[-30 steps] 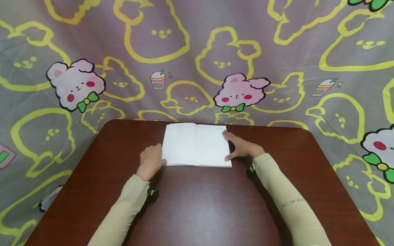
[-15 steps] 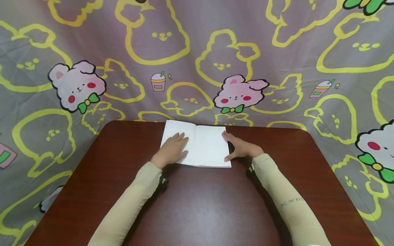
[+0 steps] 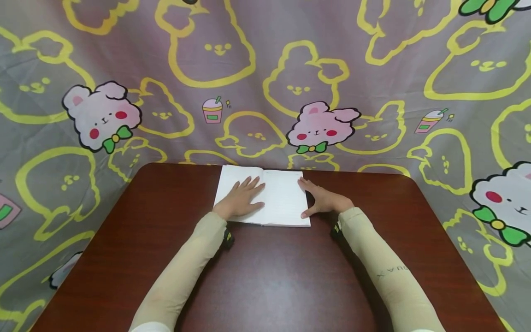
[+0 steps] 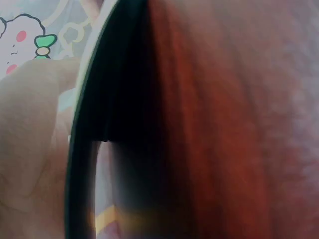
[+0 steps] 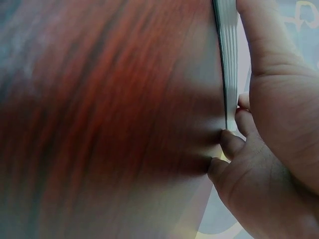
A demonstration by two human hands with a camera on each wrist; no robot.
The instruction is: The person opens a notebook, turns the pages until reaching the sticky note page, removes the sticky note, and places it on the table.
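An open notebook [image 3: 284, 198] with faintly lined white pages lies near the back of the table. Spread flat over its left page is my left hand [image 3: 240, 199], thumb and fingertips close to the centre fold. My right hand [image 3: 327, 199] rests at the right edge, thumb and forefinger apart and touching the right page's margin. In the right wrist view the page block [image 5: 230, 59] shows edge-on, with the right hand's fingertips [image 5: 230, 144] down at the tabletop beside its corner. The left wrist view shows the notebook's dark cover edge [image 4: 84, 149] very near the camera.
The dark reddish-brown table [image 3: 265, 286] has rounded back corners. Behind it hangs a grey-mauve curtain [image 3: 244, 60] printed with yellow outlines and rabbit faces. Each wrist wears a small black camera, and both arms are in pale sleeves.
My left hand has moved from the notebook's left edge onto the left page, spreading its fingers toward the fold. The left page's raised outer edge has come down. My right hand stays put.
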